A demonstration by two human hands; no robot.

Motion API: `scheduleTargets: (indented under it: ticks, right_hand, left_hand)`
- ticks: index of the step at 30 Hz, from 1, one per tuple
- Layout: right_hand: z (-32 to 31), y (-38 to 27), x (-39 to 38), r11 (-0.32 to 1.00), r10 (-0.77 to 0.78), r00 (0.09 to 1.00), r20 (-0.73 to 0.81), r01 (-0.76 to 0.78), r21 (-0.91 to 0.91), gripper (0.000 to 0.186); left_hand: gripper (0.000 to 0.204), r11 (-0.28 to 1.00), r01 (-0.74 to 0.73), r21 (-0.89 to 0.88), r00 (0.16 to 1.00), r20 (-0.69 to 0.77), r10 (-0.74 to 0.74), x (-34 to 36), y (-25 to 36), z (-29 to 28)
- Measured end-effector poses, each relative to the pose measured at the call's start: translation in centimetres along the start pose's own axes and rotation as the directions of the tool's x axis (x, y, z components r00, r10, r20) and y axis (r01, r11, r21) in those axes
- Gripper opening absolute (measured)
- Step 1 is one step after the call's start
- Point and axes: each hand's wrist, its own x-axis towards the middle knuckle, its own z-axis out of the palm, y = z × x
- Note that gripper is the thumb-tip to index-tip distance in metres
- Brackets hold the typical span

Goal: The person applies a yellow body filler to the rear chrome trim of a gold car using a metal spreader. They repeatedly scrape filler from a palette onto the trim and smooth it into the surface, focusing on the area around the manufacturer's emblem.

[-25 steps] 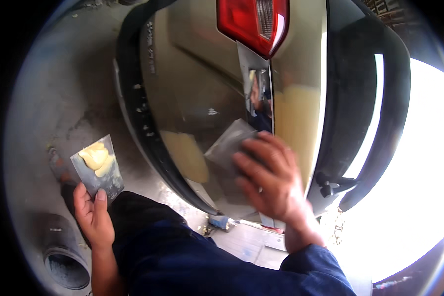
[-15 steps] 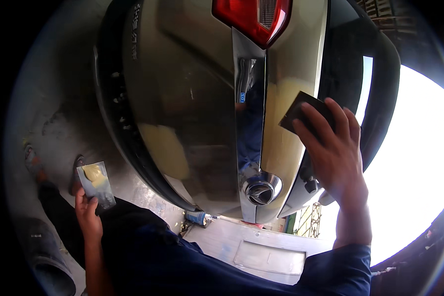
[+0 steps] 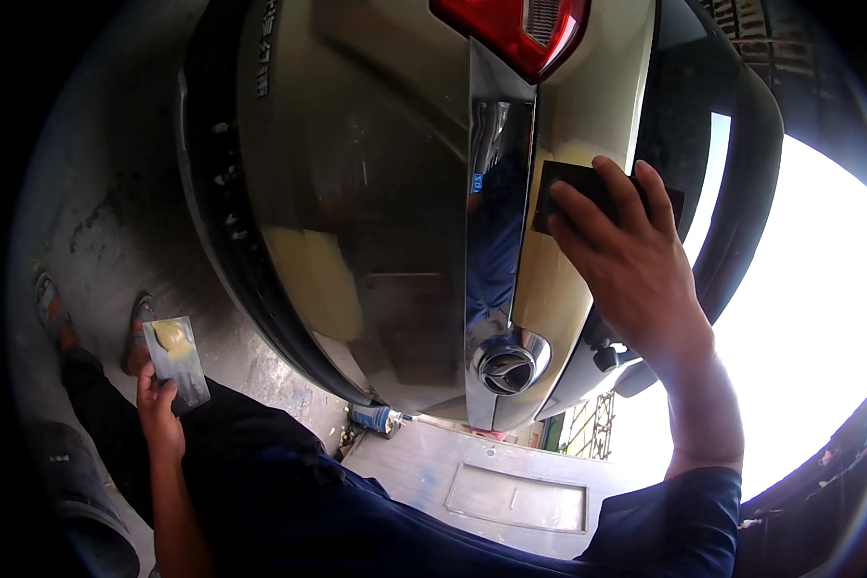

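My right hand (image 3: 631, 255) grips a flat dark spreader (image 3: 580, 183) and presses it against the car's rear panel, over a pale yellow putty patch (image 3: 568, 152). My left hand (image 3: 161, 409) holds a thin grey plate (image 3: 185, 376) low at the left, thumb on its face. A lump of yellow putty (image 3: 172, 336) sits on the plate's upper end. A larger putty patch (image 3: 315, 279) covers part of the gold-beige tailgate (image 3: 385, 231). Between the two patches runs a chrome trim strip (image 3: 498, 222), with a round chrome emblem (image 3: 507, 369) at its near end.
A red tail light (image 3: 525, 34) is at the top, and the dark rear window (image 3: 708, 183) lies right of my right hand. The black bumper (image 3: 212, 183) curves along the left. A blue can (image 3: 374, 417) and a pale panel (image 3: 520, 496) are beneath the car. My sandalled foot (image 3: 143, 313) shows at left.
My right hand has turned the spreader flatter and moved it slightly up and left over the putty patch. The left hand with the plate has shifted a little left.
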Motion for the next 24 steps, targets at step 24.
scheduleTargets:
  ticks: [24]
  right_hand:
    - [0.4, 0.9, 1.5, 0.998, -0.053, 0.998, -0.028, 0.053, -0.013, 0.018]
  left_hand:
    - [0.046, 0.999, 0.034, -0.029, 0.999, 0.004, -0.034, 0.1, 0.3, -0.4]
